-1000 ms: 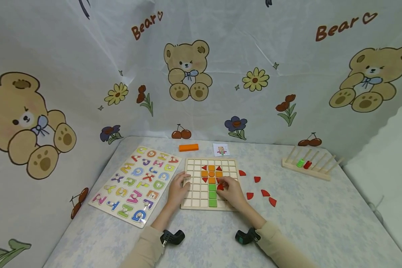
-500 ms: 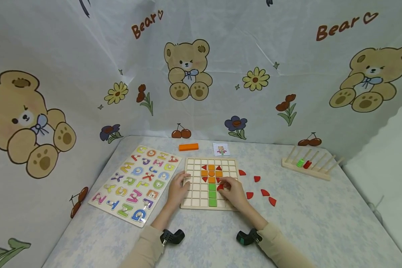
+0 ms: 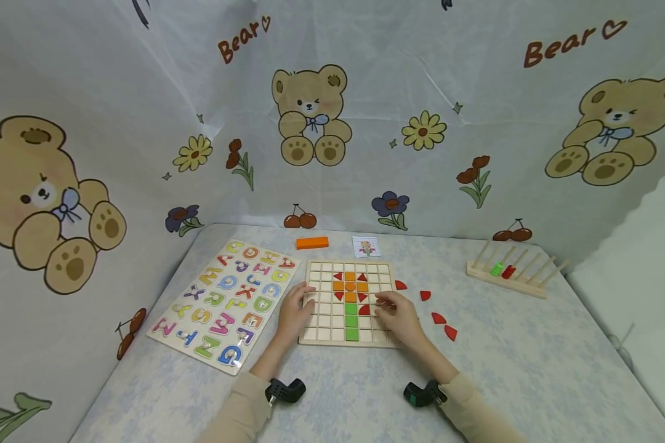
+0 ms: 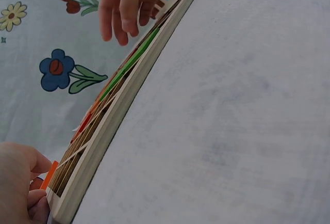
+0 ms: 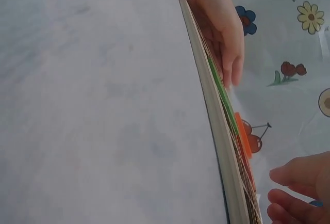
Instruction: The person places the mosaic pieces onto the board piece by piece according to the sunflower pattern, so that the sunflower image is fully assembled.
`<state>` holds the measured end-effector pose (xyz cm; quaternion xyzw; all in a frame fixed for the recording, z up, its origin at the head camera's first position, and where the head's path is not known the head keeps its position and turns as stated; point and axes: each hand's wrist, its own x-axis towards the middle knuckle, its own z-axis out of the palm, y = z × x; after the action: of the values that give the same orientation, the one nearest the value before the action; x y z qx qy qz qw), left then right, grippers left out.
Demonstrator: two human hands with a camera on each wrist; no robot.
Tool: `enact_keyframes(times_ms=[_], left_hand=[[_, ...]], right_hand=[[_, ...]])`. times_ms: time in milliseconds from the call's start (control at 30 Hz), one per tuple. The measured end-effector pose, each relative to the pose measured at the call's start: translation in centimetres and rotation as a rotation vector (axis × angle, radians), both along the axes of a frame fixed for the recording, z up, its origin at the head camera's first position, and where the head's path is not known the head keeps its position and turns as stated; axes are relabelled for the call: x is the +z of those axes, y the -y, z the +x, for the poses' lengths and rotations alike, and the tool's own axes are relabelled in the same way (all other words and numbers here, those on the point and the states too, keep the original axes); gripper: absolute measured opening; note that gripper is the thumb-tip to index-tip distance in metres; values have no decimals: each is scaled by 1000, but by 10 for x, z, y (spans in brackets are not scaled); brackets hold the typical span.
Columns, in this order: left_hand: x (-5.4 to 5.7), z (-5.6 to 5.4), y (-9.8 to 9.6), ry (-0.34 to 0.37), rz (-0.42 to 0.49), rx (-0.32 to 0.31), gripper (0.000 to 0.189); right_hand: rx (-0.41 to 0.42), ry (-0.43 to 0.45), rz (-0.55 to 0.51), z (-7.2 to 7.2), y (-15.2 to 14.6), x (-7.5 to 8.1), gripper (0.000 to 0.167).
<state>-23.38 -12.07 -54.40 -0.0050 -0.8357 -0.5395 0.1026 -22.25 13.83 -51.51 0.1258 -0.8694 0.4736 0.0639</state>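
Note:
A wooden grid board (image 3: 322, 335) lies on the table, with orange, red and green pieces set in its cells. My left hand (image 3: 296, 312) holds the board's left edge, thumb and index finger reaching over it; in the left wrist view its fingers (image 4: 35, 201) bend at the board's rim. Over the board's right side hovers my right hand (image 3: 399, 319), fingers loosely bent with nothing between them. Just left of its fingertips, a red quarter-circle piece (image 3: 364, 310) lies in a cell beside the green squares (image 3: 351, 321).
Loose red quarter-circle pieces (image 3: 438, 318) lie right of the board. An alphabet puzzle board (image 3: 216, 338) is at the left. Behind the grid board are an orange box (image 3: 312, 243) and a pattern card (image 3: 367, 248). A peg rack (image 3: 507, 283) with beads stands far right.
My right hand has let go of the red quarter-circle piece and moved right, uncovering it and a red triangle. It now covers one loose red piece. My left hand stays put.

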Motion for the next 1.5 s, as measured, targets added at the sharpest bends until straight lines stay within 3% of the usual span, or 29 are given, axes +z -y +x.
enact_keyframes(times_ms=[333,633,933,1167,1500], left_hand=[[0,0,0,0,-11,-8,28],[0,1,0,3,-15,-7,28],[0,2,0,15,7,-17,28],[0,0,0,17,-6,-2,27],[1,1,-1,25,12,-7,28]], right_hand=[[-86,39,129,14,-45,2,41],[-118,-33,178,25,-65,-7,42],[-125,-34,202,25,-62,-11,40],[-101,-70,141,25,-59,-10,40],[-16,-34,92,20,-22,1,40]])
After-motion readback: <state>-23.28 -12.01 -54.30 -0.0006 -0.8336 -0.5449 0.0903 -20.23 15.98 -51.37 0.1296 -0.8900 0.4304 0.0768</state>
